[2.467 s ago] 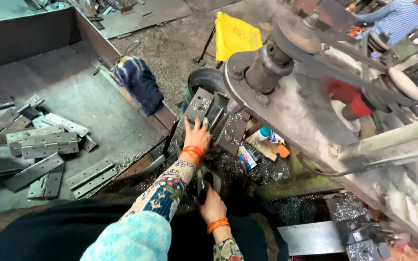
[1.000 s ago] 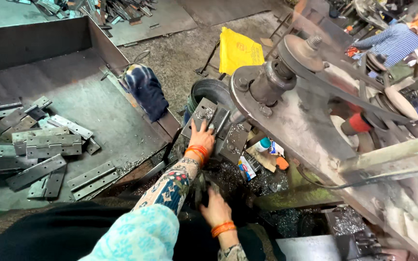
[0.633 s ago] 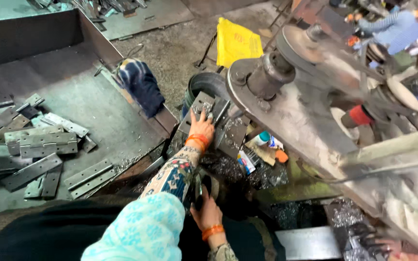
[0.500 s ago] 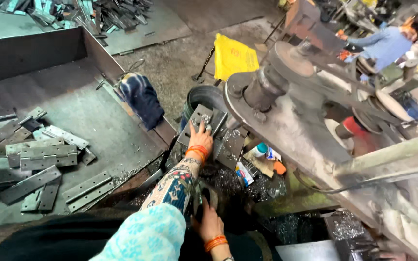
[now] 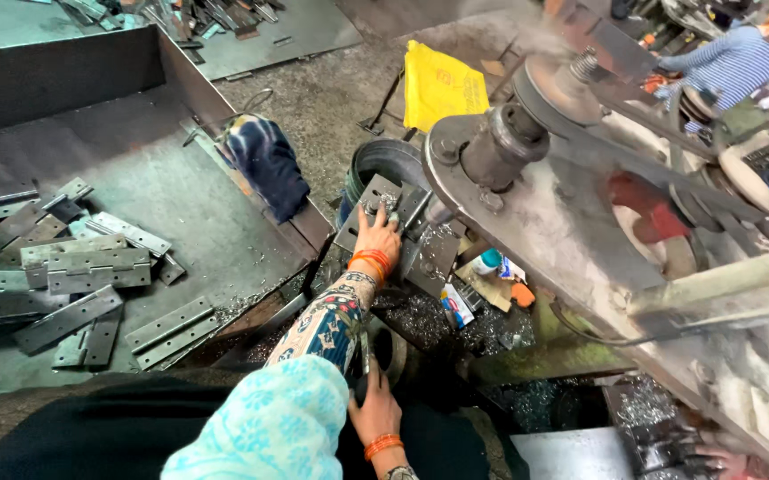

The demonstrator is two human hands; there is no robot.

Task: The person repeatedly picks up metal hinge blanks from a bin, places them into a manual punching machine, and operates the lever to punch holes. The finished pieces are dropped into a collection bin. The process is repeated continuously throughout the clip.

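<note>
With the left hand [image 5: 377,242] laid flat, fingers spread, on a grey hinge plate [image 5: 374,212] under the press's flywheel [image 5: 526,209], and the right hand [image 5: 375,411] loosely curled low, holding nothing certain, a slip risks crushed fingers.

A single head-worn camera looks steeply down and forward from above the person's own arms, close to them. It faces the machine [image 5: 580,222] on the right and the metal tray [image 5: 135,160] on the left, with the floor beyond. No second view exists.
</note>
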